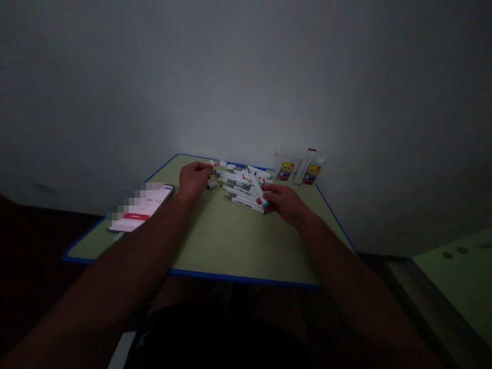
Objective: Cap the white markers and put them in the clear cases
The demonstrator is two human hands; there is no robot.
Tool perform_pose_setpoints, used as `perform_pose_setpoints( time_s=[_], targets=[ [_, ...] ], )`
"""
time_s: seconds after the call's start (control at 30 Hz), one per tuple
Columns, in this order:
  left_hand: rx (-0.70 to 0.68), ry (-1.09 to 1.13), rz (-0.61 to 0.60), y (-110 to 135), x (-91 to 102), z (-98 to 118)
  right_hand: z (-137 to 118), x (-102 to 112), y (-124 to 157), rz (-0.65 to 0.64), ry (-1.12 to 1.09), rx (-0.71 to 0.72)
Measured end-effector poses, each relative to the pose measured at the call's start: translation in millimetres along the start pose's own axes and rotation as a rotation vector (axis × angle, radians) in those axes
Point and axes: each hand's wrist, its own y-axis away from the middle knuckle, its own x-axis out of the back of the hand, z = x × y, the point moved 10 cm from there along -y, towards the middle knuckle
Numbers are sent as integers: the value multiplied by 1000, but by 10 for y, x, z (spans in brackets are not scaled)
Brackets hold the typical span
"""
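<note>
On the table [238,246], markers [246,204] lay loosely piled, several uncapped, with caps [212,185] alongside. Right hand [285,202] gripped one white marker [257,186]; left hand [194,178] had bent fingers, any hold indeterminable.

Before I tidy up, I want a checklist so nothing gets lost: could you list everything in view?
held marker: one, white with teal end, in the right hand
markers: many, overlapping, mostly white, piled mid-table
small caps: several, mostly white, rear of pile
clear cases: apparently two, yellow-and-dark labels, table's far right
standing pens: number unclear, white, red and purple ends, among the cases
phone: one, lit pale screen, table's left
table: one, pale green, blue edge, centre
wall: one, grey, behind
panel: one, green, lower right
dark clothing: bottom centre
left hand: one, pile's left
right hand: one, pile's right
</note>
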Motion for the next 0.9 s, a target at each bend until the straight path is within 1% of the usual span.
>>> perform_pose_setpoints(
  time_s=[0.1,0.23,0.43,0.5,0.57,0.77,0.83,0.9],
  targets=[
    [-15,-5,-7,-1,-12,2,17,24,-24,6,-25,4],
    [-16,-13,-8,11,-20,22,25,10,-39,-28,-65,12],
    [-20,-37,-29,33,-43,36,26,44,-17,25,-95,-37],
    [-40,-73,-39,48,-54,59,-3,87,-8,70,-82,-33],
    [-66,-116,-51,79,-68,100,-44,176,2,145,-54,-19],
    [-211,-274,-120,297,-171,327,-180,549,50,416,22,39],
    [-249,-301,-150,371,-231,378,-189,629,56,470,32,40],
    [-284,-331,-177,418,-310,425,-185,669,55,498,50,32]
  ],
)
